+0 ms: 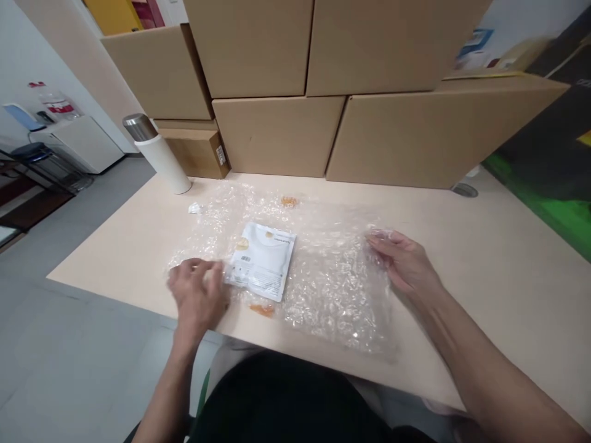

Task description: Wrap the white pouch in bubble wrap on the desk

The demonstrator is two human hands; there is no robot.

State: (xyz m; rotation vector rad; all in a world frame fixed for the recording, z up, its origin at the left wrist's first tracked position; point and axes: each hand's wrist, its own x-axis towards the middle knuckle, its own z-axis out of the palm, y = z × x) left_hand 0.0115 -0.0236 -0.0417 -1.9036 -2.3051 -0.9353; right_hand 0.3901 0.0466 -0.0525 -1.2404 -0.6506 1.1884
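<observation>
A clear sheet of bubble wrap (327, 295) lies spread over the table in front of me. On its left half rests a flat white packet (264, 261) with small print and a pale yellow round mark. My right hand (406, 261) pinches the wrap's right edge between thumb and fingers. At the wrap's left edge, just left of the packet, my left hand (198, 292) has its fingers bent around the plastic; it is slightly blurred. Two orange patches show on the wrap, one beyond the packet and one at its near side.
A white bottle with a metal cap (159, 157) stands at the table's back left. Stacked cardboard boxes (281, 135) wall off the back, with a smaller brown box (194, 152) beside the bottle. The table's (508, 295) near edge runs close to my body.
</observation>
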